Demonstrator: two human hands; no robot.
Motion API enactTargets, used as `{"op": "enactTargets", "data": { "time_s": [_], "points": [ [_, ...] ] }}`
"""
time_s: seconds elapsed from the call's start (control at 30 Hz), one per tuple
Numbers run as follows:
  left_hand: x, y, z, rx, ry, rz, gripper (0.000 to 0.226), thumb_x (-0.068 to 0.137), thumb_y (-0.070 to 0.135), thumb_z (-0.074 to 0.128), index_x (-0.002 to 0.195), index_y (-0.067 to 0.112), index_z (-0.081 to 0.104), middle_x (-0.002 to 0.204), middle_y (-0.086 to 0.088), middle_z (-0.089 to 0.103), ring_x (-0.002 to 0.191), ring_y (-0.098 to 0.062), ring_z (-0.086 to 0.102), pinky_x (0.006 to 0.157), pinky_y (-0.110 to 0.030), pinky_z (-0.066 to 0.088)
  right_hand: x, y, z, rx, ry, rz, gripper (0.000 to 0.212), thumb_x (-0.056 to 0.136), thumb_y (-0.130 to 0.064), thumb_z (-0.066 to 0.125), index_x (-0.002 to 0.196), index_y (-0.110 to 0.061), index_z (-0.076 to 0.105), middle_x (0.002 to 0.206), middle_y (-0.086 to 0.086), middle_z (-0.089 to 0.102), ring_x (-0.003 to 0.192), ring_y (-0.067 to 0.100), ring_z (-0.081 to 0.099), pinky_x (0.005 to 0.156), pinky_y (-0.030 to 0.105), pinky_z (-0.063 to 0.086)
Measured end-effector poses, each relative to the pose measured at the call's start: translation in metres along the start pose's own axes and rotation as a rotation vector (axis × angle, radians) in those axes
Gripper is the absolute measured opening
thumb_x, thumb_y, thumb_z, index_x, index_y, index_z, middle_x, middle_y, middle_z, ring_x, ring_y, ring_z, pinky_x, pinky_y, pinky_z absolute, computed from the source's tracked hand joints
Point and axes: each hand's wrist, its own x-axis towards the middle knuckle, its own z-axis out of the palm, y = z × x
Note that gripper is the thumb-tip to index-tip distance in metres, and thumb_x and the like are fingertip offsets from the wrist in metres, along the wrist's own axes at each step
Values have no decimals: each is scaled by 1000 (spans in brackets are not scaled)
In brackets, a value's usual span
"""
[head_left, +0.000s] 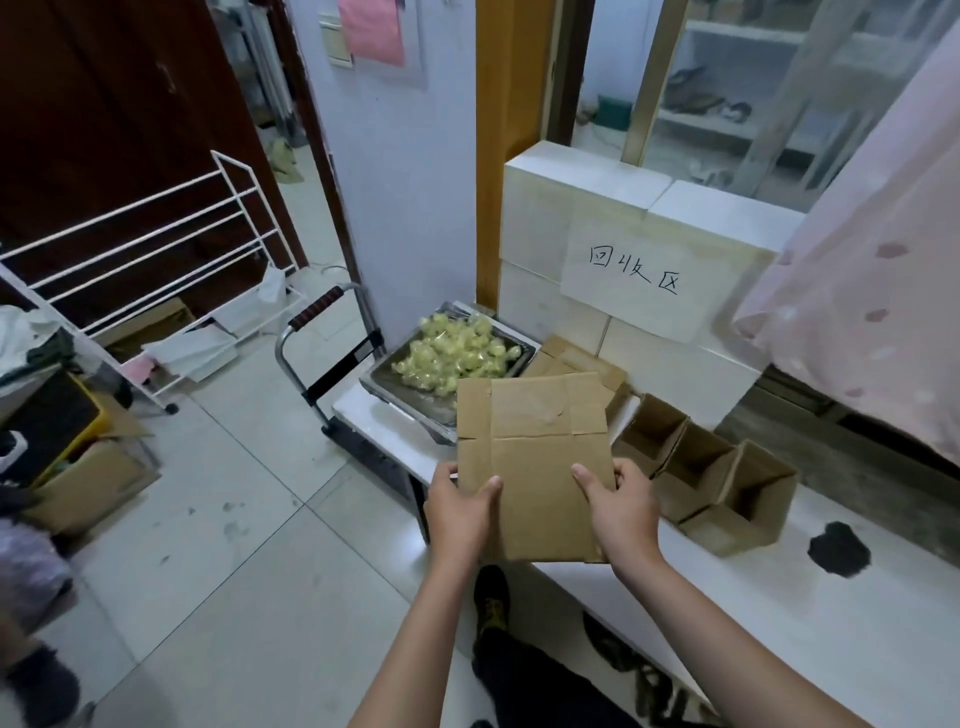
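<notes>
A flattened brown cardboard box (535, 447) with clear tape along its seam is held up in front of me over the edge of a white table (779, 597). My left hand (457, 512) grips its lower left edge, thumb on top. My right hand (621, 506) grips its lower right edge, thumb on the face. Three assembled open cardboard boxes (711, 475) stand in a row on the table to the right. More flattened cardboard (576, 361) lies behind the held box.
A metal tray (410, 400) of yellowish wrapped pieces sits at the table's far left end. A folded hand cart (332, 358) stands beside it. A white wire rack (156, 249) and an open carton (88, 467) are on the tiled floor at left. A handwritten paper sign (644, 280) hangs on the tiled wall.
</notes>
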Motion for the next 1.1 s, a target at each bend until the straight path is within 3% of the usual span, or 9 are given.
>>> {"op": "enactTargets", "data": {
  "time_s": [0.07,0.13,0.27,0.37,0.47,0.63,0.73,0.9,1.1],
  "points": [
    [18,5,-1,16,-4,-5,35,81,33,80,104,30,54,98,9,65,90,-14,64,83,-42,57,14,-2,13,13,2,4,22,90,-39,71,99,-20,63,94,-7,67,90,14,64,63,28,50],
    [39,11,-1,19,-8,-4,37,81,33,80,108,30,55,99,11,64,92,-14,64,85,-44,57,31,-2,29,8,-4,23,31,89,-41,70,107,-17,64,104,-2,68,98,20,65,78,40,56],
    [90,24,1,50,-29,1,37,82,33,80,108,32,53,98,15,61,95,-14,63,84,-47,58,72,-6,66,27,8,93,60,88,-44,71,133,-6,56,136,10,58,126,27,54,104,44,47],
    [129,37,9,95,-52,-2,36,82,32,80,107,28,54,99,13,63,89,-6,60,78,-41,57,103,-9,86,47,27,143,49,87,-44,72,111,-4,59,116,10,62,110,24,57,91,31,44],
    [160,50,23,143,-98,2,35,83,29,81,105,27,53,95,15,60,84,2,56,66,-25,48,127,-15,97,48,90,191,37,86,-42,74,97,-19,46,98,0,45,92,15,42,78,29,35],
    [210,67,57,213,-218,7,35,84,24,81,104,28,52,96,12,62,86,-8,60,79,-32,51,167,-13,104,120,192,244,27,85,-33,77,73,-19,57,70,-9,59,66,11,55,54,22,36],
    [230,76,78,254,-284,18,38,85,21,80,114,17,55,105,1,66,92,-17,64,84,-36,54,185,-15,102,170,234,289,22,86,-29,77,77,-16,62,73,-3,66,67,11,60,55,25,40],
    [252,89,116,333,-336,41,40,81,19,83,108,18,54,103,-9,71,92,-24,67,85,-38,56,211,-13,95,133,334,359,39,86,-31,76,68,-15,45,64,-6,46,61,14,41,57,31,33],
    [275,94,161,465,-460,76,42,82,22,82,114,10,57,103,-12,70,95,-29,67,87,-41,55,241,0,91,103,394,487,34,89,-33,72,104,-4,63,100,6,66,96,25,61,83,37,50]
  ]
}}
